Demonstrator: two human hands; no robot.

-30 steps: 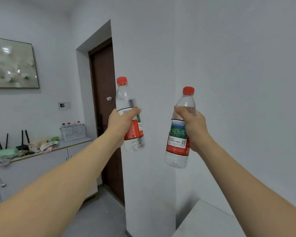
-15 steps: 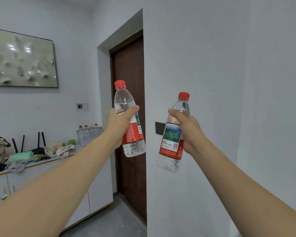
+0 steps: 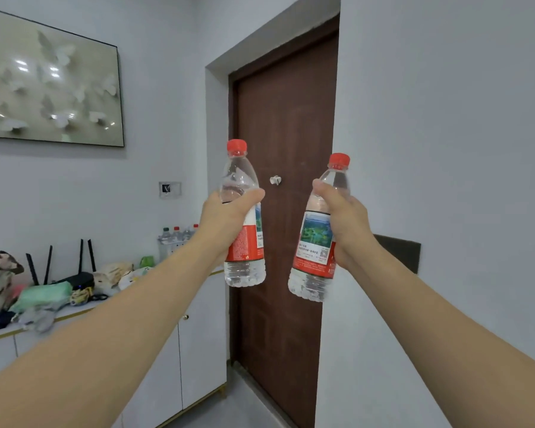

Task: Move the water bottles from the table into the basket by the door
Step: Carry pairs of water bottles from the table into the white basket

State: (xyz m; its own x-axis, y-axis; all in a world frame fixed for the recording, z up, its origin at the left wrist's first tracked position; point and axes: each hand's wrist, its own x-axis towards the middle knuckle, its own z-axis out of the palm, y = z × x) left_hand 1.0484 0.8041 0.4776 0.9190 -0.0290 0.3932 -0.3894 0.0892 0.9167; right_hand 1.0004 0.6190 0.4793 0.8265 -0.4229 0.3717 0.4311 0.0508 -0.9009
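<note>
My left hand (image 3: 226, 217) grips a clear water bottle (image 3: 244, 267) with a red cap and red label, held upright in front of the brown door. My right hand (image 3: 343, 223) grips a second bottle (image 3: 314, 257) of the same kind, tilted slightly, its cap leaning right. Both arms reach forward at chest height. The white basket (image 3: 167, 247) stands on the cabinet top beside the door, partly hidden behind my left forearm, with several capped bottles standing in it.
A brown door (image 3: 288, 118) is straight ahead in a recess. A white cabinet (image 3: 198, 335) runs along the left wall, its top crowded with a black router (image 3: 74, 276), bags and cloth items. A framed picture (image 3: 50, 84) hangs above. A white wall corner (image 3: 337, 350) juts out on the right.
The view has swung and moved closer to the door and cabinet. Both bottles stay held in my hands; the basket now sits behind my left forearm.
</note>
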